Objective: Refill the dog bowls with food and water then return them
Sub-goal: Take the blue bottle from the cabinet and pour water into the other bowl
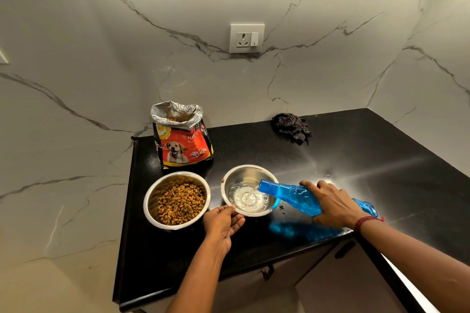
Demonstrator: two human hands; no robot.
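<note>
At the near rim of the steel water bowl, the left hand pinches the edge. Right of the bowl, the right hand grips a tilted blue bottle, mouth over the bowl, a thin stream falling in. The hand covers the bottle's middle. Left of the bowl stands the kibble bowl; behind-left, the open food bag.

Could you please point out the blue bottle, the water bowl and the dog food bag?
blue bottle (292, 194): head view, on its body.
water bowl (248, 173): head view, on its far inner wall.
dog food bag (195, 145): head view, on its red front.
</note>
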